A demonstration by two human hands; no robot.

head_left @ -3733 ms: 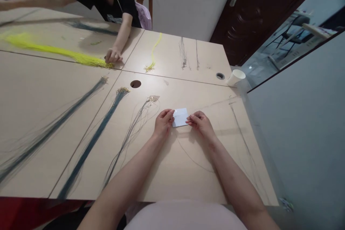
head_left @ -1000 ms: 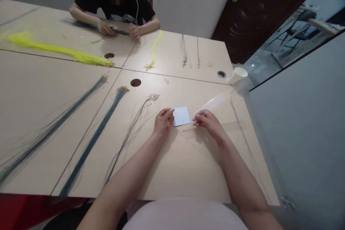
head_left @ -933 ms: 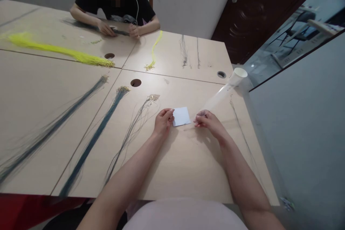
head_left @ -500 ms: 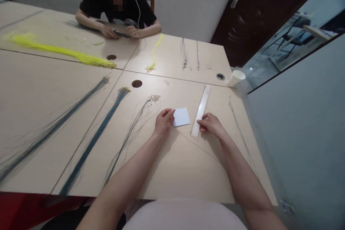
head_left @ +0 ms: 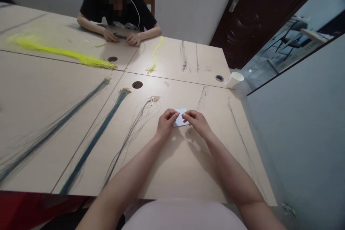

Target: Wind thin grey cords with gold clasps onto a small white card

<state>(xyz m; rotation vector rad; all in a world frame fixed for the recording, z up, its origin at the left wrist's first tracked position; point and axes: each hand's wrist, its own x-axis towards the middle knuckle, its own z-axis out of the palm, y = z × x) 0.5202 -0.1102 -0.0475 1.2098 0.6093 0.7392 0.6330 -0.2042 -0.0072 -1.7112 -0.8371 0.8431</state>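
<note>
Both hands meet over a small white card point(head_left: 180, 122) lying on the table. My left hand point(head_left: 167, 120) is at its left edge, thumb and forefinger pinched on what looks like a thin cord. From the right, my right hand point(head_left: 196, 120) reaches over the card with its fingertips pinched, a small gap from the left fingertips. Whatever lies between the right fingertips is too small to make out. A clear ruler point(head_left: 202, 99) rests flat just beyond my right hand, untouched. Left of my hands lies a loose bunch of grey cords point(head_left: 134, 125) with metal clasps.
Teal cords point(head_left: 99, 142) and dark grey cords point(head_left: 64, 120) lie to the left. Beyond them stretch yellow cords point(head_left: 61, 54). A paper cup point(head_left: 235, 79) stands at the right edge. Across the table point(head_left: 167, 172), a person point(head_left: 118, 14) holds something dark.
My right hand has let go of the ruler and moved left to the card beside my left hand. The ruler now lies flat on the table. My left hand stays nearly in place.
</note>
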